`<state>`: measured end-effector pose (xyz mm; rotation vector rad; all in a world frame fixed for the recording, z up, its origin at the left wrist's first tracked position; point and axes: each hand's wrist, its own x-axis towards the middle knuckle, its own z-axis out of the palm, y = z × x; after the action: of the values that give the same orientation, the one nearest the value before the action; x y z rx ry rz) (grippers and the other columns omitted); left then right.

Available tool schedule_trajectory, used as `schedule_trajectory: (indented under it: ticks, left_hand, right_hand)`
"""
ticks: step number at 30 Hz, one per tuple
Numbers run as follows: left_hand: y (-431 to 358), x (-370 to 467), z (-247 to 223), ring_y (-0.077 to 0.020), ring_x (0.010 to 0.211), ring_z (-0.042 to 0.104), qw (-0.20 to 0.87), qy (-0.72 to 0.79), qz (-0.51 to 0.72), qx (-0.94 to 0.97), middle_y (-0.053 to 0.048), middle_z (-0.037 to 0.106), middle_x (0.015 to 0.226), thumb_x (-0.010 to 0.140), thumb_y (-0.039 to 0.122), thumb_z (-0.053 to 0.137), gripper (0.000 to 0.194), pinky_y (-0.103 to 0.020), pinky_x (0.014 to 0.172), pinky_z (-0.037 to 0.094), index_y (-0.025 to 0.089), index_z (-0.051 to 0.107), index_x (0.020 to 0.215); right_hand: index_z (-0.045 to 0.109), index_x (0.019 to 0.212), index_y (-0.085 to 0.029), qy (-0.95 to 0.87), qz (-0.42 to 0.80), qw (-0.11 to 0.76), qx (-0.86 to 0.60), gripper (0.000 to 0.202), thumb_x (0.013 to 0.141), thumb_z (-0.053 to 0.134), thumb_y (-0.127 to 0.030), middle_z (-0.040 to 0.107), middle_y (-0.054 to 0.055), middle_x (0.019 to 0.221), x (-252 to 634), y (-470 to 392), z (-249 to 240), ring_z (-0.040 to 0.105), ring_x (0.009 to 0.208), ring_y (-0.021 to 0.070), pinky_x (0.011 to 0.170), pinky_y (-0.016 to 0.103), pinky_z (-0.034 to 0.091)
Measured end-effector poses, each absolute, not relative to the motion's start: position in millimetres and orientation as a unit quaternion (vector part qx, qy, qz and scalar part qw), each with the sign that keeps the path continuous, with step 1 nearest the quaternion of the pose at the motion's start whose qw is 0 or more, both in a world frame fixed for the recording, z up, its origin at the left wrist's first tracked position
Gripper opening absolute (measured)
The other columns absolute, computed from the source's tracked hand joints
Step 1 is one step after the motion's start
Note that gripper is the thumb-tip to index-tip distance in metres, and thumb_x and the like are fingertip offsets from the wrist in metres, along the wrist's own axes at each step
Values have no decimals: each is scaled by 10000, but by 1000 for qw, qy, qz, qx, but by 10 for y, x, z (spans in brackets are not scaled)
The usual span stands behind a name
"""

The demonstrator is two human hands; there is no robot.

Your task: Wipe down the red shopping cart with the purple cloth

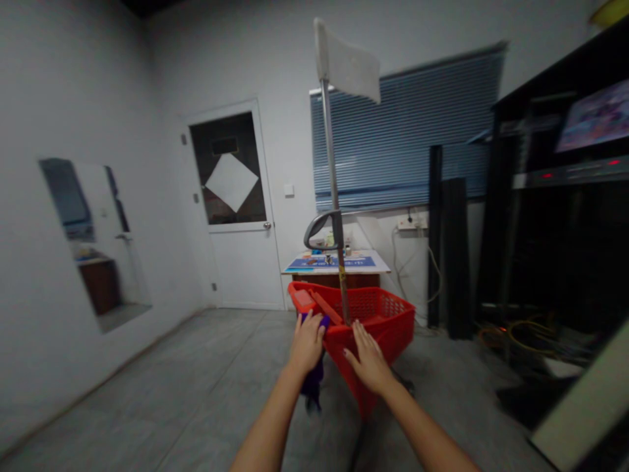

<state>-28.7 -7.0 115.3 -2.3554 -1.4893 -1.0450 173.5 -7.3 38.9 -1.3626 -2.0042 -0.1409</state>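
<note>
A red plastic shopping cart with perforated basket walls stands in front of me. My left hand is closed around a dark purple cloth at the cart's near left corner, and the cloth hangs down below it. My right hand lies against the near red panel, with its fingers stretched out near the rim. From the basket rises a metal pole, slightly tilted, with a grey loop handle partway up. A white curved panel tops it. The pole's lower end is hidden.
Behind the cart is a low table with a blue-and-white printed sheet and small items. A white door and a leaning mirror are to the left. On the right stand a dark rack with a screen and loose cables on the floor.
</note>
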Motion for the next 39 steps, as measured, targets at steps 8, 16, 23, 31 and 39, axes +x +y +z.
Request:
schedule_trajectory:
  ticks: [8, 16, 23, 31, 39]
  left_hand:
    - [-240, -99, 1002, -264, 1360, 410, 155, -449, -336, -814, -108, 539, 1397, 931, 185, 424, 411, -537, 1144, 300, 173, 504, 1334]
    - [-103, -216, 809, -253, 1407, 329, 106, -436, -406, -796, -106, 511, 1420, 904, 96, 366, 481, -560, 1123, 333, 185, 447, 1370]
    - [-65, -495, 772, -248, 1374, 387, 123, -461, -421, -772, -114, 535, 1390, 934, 143, 346, 418, -539, 1126, 339, 180, 483, 1327]
    - [-163, -560, 791, -264, 1352, 420, 172, -471, -386, -774, -112, 584, 1338, 920, 151, 393, 407, -538, 1130, 337, 180, 520, 1305]
    - [-199, -676, 969, -268, 1375, 387, 199, -502, -355, -763, -113, 543, 1392, 929, 168, 397, 426, -551, 1143, 292, 183, 499, 1343]
  right_hand:
    - [247, 1498, -124, -779, -63, 360, -509, 717, 928, 412, -526, 324, 154, 1526, 1776, 81, 366, 295, 1410, 251, 1133, 455, 298]
    - [329, 1458, -140, -747, -129, 410, -507, 656, 890, 475, -434, 471, 159, 1425, 1573, -21, 330, 414, 1331, 284, 1074, 488, 368]
    - [306, 1474, -141, -743, -133, 404, -517, 661, 917, 442, -470, 444, 144, 1454, 1290, -139, 307, 392, 1350, 285, 1111, 472, 328]
    - [296, 1482, -130, -768, -114, 377, -505, 673, 933, 409, -502, 359, 138, 1511, 1166, -165, 333, 309, 1403, 266, 1131, 464, 305]
    - [263, 1495, -127, -787, -98, 354, -496, 748, 895, 476, -520, 332, 133, 1524, 1123, -196, 391, 277, 1417, 263, 1149, 459, 276]
